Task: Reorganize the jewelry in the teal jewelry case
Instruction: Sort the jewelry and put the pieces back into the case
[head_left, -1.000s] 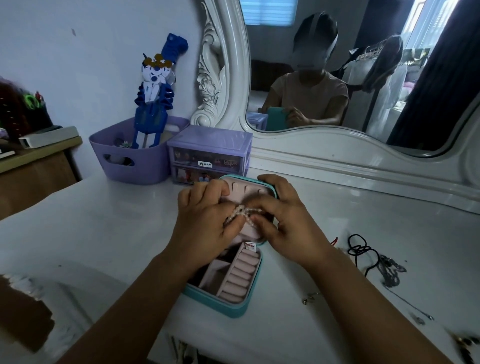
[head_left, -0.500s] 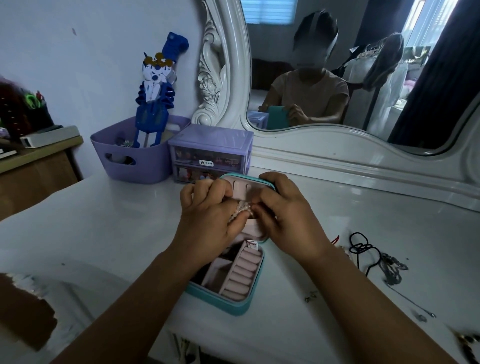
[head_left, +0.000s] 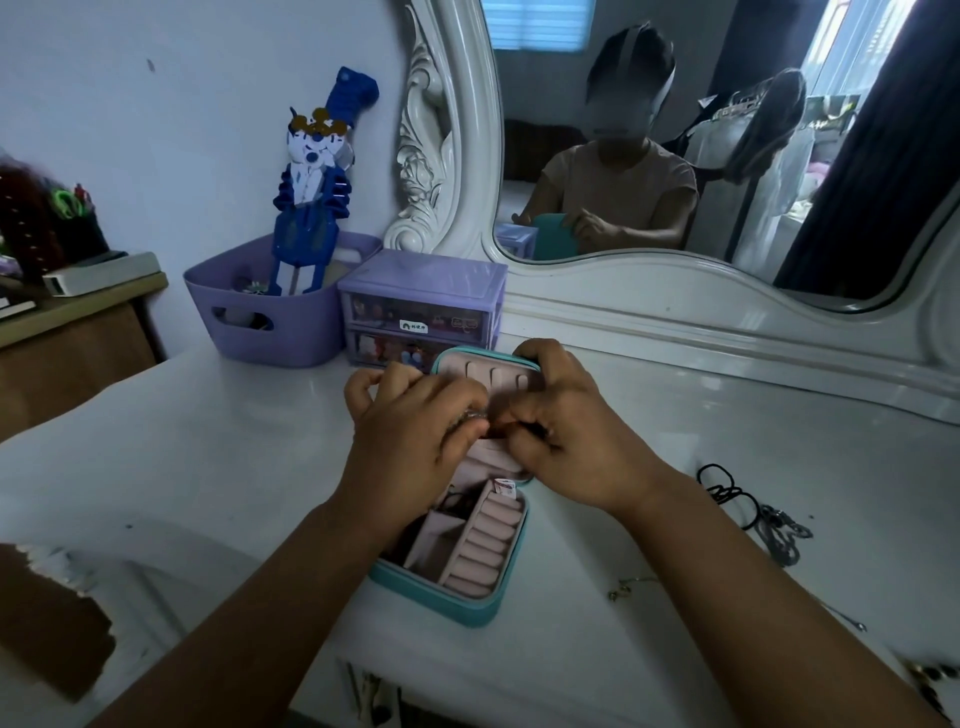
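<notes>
The teal jewelry case (head_left: 441, 597) lies open on the white dressing table, pink inside, with ring rolls (head_left: 483, 545) and small compartments in its near half. Its lid (head_left: 488, 371) stands up at the back. My left hand (head_left: 410, 441) and my right hand (head_left: 576, 436) meet over the lid's lower part. Between their fingertips they pinch a small beaded piece of jewelry (head_left: 475, 415), mostly hidden by the fingers. Black cords and dark chains (head_left: 753, 509) lie loose on the table to the right of the case. A thin gold chain (head_left: 631, 584) lies nearer the front.
A purple basket (head_left: 270, 322) holding a blue toy figure (head_left: 311, 197) stands at the back left. Beside it is a purple mini drawer unit (head_left: 421, 306), just behind the case lid. A white-framed mirror (head_left: 675, 291) rises at the back. A wooden shelf (head_left: 78, 332) stands at the left.
Both hands have closed tighter over the beaded jewelry against the lid, so less of it shows. The case has not moved.
</notes>
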